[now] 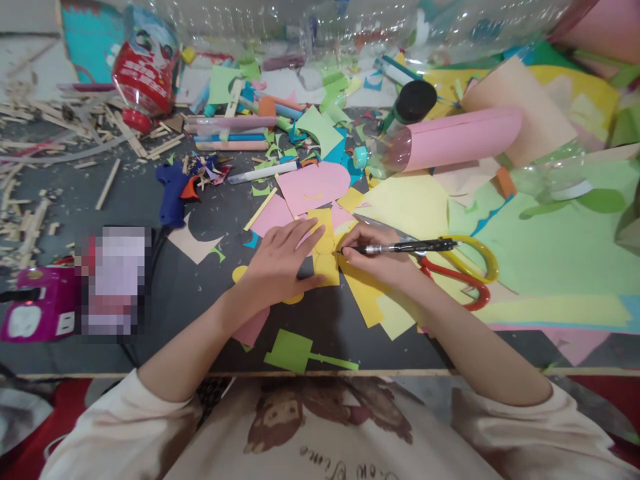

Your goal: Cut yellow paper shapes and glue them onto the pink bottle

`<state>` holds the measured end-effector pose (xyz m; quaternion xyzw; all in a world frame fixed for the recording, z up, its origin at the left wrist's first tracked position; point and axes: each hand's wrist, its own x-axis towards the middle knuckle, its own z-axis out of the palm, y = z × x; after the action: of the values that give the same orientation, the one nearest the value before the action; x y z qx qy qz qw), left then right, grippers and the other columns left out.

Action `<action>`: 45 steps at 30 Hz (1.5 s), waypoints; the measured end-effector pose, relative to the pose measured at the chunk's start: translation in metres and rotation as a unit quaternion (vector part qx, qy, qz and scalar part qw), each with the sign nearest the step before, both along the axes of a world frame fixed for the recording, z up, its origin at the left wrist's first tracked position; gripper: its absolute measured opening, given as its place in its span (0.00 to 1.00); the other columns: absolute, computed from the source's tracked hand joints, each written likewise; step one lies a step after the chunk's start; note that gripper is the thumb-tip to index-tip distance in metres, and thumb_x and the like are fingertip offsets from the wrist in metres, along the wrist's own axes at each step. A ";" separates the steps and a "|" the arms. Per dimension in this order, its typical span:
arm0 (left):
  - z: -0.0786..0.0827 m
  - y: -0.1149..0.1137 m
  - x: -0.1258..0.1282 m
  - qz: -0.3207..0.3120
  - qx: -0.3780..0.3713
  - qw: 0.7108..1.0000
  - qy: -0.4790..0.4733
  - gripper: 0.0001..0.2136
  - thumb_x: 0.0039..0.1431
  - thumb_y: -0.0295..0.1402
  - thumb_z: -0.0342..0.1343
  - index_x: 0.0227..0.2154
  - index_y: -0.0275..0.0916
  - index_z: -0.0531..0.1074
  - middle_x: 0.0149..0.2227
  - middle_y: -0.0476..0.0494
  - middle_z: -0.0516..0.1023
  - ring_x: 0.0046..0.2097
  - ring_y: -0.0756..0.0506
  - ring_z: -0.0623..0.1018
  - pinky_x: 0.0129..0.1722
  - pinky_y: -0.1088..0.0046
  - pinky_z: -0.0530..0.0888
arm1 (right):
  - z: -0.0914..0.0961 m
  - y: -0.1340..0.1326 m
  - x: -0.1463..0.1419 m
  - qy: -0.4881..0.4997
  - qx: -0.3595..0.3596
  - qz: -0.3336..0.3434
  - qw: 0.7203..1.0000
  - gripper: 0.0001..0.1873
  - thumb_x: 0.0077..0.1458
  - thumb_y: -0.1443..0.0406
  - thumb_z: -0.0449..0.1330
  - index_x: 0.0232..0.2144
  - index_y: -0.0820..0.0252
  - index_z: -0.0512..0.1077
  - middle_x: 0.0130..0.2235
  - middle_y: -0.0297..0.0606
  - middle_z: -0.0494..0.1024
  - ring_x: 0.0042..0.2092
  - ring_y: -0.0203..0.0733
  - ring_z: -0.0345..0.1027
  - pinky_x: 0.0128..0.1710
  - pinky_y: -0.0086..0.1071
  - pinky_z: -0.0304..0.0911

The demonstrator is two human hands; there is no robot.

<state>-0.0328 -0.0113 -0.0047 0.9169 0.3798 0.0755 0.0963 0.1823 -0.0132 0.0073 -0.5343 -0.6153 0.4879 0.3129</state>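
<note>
A small yellow strip of paper (326, 267) lies on the dark table in front of me, with a faint rounded outline drawn on it. My left hand (285, 260) rests flat with fingers spread, its fingertips and thumb pressing the strip's left side. Held in my right hand (375, 250) is a black pen (410, 247), its tip touching the strip's right edge. Scissors with yellow and red handles (480, 297) lie partly beneath the right hand. Pink paper (315, 183) sits just beyond the strip, and more yellow paper (367, 300) is under my right wrist.
A blue glue gun (173, 190) lies left of my hands. A purple device (43, 303) is farther left. Behind stand a bottle with a red label (147, 73) and a pink-wrapped bottle (460, 140). Green paper (555, 233) covers the right side; a green scrap (290, 351) lies near the front edge.
</note>
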 end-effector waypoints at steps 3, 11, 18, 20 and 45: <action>0.000 0.000 0.000 0.004 -0.005 1.000 -0.007 0.35 0.63 0.54 0.49 0.63 0.30 0.62 0.63 0.24 0.67 0.65 0.32 0.65 0.61 0.53 0.64 | -0.001 0.000 0.001 -0.015 0.003 0.001 1.000 0.04 0.45 0.67 0.57 0.21 0.57 0.66 0.23 0.30 0.72 0.25 0.33 0.60 0.25 0.29 0.54; 0.003 0.001 0.002 0.015 -0.054 0.998 -0.004 0.35 0.62 0.52 0.51 0.64 0.31 0.60 0.65 0.24 0.64 0.66 0.30 0.63 0.62 0.48 0.62 | 0.000 0.000 0.001 -0.019 0.011 0.009 1.000 0.04 0.45 0.65 0.58 0.21 0.56 0.67 0.23 0.32 0.74 0.25 0.35 0.60 0.25 0.30 0.53; 0.004 0.001 0.004 0.021 -0.074 0.997 -0.007 0.36 0.62 0.52 0.52 0.65 0.31 0.60 0.65 0.24 0.63 0.67 0.30 0.62 0.63 0.50 0.61 | -0.001 0.000 0.003 -0.033 0.006 0.020 0.999 0.05 0.45 0.63 0.58 0.21 0.56 0.67 0.23 0.33 0.72 0.25 0.36 0.61 0.26 0.31 0.52; 0.004 0.001 0.004 0.020 -0.072 0.997 -0.006 0.36 0.62 0.53 0.52 0.65 0.31 0.59 0.65 0.23 0.62 0.67 0.30 0.62 0.63 0.49 0.61 | -0.001 0.000 0.003 -0.039 0.004 0.026 0.999 0.05 0.46 0.62 0.58 0.22 0.56 0.67 0.24 0.33 0.72 0.26 0.37 0.61 0.26 0.32 0.53; 0.002 0.007 0.003 0.063 -0.093 0.994 -0.012 0.29 0.63 0.49 0.52 0.65 0.45 0.61 0.69 0.34 0.57 0.69 0.31 0.57 0.65 0.46 0.56 | -0.004 -0.004 0.005 -0.028 0.058 -0.015 0.998 0.07 0.49 0.65 0.58 0.21 0.56 0.65 0.25 0.32 0.71 0.28 0.36 0.61 0.29 0.32 0.56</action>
<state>-0.0303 -0.0046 -0.0032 0.8772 0.4411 0.0566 0.1811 0.1873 -0.0168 0.0030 -0.5374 -0.6431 0.4317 0.3334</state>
